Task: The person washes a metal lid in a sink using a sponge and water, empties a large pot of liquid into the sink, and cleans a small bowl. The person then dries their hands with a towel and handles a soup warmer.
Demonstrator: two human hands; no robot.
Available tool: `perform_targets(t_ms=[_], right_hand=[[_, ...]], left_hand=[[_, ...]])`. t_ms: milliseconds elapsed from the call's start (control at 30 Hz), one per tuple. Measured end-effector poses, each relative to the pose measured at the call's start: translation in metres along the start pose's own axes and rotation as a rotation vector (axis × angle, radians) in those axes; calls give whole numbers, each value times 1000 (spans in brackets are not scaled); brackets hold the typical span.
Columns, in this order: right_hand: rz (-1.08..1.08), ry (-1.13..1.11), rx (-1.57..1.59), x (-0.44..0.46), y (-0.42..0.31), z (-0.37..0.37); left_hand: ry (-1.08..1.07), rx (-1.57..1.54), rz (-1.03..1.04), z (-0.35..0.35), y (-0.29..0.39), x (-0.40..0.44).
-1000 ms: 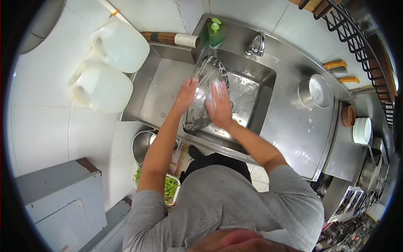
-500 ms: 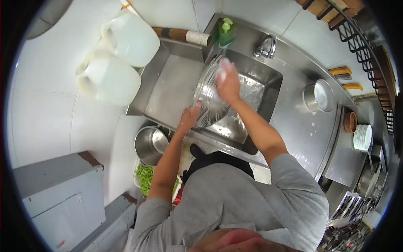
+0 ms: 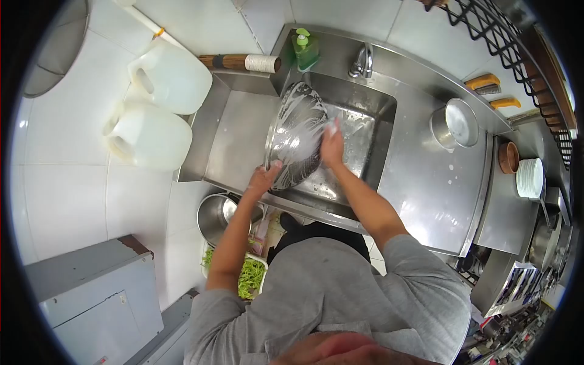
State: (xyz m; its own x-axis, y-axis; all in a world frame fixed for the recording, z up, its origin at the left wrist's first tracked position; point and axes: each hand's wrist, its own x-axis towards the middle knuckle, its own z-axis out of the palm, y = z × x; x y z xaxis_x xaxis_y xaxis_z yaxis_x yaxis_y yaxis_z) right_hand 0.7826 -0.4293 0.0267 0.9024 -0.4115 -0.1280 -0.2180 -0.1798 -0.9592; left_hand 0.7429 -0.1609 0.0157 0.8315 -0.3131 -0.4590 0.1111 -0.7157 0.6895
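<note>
A large round metal bowl [image 3: 295, 143], streaked with white suds, stands tilted over the sink [image 3: 380, 140] and its left divider. My left hand [image 3: 263, 177] is closed on its lower left rim, thumb on the near face. On the bowl's right side, my right hand [image 3: 332, 146] is closed and blurred by motion. Something pale and foamy shows at its fingers, too smeared to name. Behind the bowl are a green soap pump bottle [image 3: 306, 52] and a curved tap [image 3: 363, 61].
Two white plastic jugs [image 3: 149, 134] stand left of the shallow basin [image 3: 240, 131]. A metal pot [image 3: 455, 123] sits on the right counter, with stacked white plates [image 3: 530, 177] beyond. Below are a large pot [image 3: 216, 219] and green vegetables [image 3: 250, 277]. A wire rack [image 3: 511, 55] overhangs the right.
My right hand has moved down from the bowl's upper edge to its right side. The bowl's soapy face is turned more toward me. My left hand keeps its hold; the whole view has shifted slightly.
</note>
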Motion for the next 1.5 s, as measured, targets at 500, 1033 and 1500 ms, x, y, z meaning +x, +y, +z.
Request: perform_targets(t_ms=[500, 1033, 1500], right_hand=[[-108, -356, 24, 65, -18, -14], [-757, -124, -382, 28, -67, 22], [-523, 12, -160, -12, -14, 8]], left_hand=[[216, 83, 57, -29, 68, -13], [352, -534, -151, -36, 103, 34], [172, 314, 50, 7, -4, -8]])
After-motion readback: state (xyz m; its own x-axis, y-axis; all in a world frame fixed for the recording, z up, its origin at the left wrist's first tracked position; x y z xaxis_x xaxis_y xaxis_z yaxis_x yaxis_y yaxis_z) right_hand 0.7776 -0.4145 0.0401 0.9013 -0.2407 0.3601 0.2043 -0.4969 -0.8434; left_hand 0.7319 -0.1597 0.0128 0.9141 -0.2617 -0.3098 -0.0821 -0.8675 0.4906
